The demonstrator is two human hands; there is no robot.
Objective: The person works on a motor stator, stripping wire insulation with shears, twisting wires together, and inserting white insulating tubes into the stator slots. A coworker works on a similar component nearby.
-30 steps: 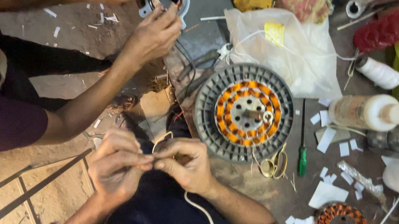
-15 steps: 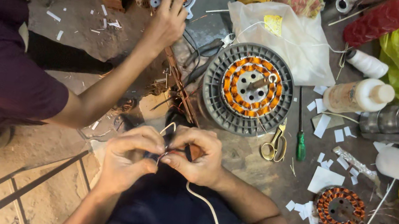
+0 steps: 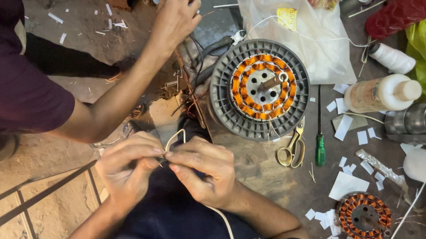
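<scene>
Copper-wound stators number two; both hands, left hand point(image 3: 127, 166) and right hand point(image 3: 204, 170), pinch one wire loop point(image 3: 175, 137).

I see a thin pale cord point(image 3: 176, 137) pinched where my two hands meet, just below and left of the big round motor core point(image 3: 259, 89). Above the pinch it stands up in a small narrow loop. A pale strand, seemingly the same cord, trails from under my right hand down across my dark shirt.
</scene>
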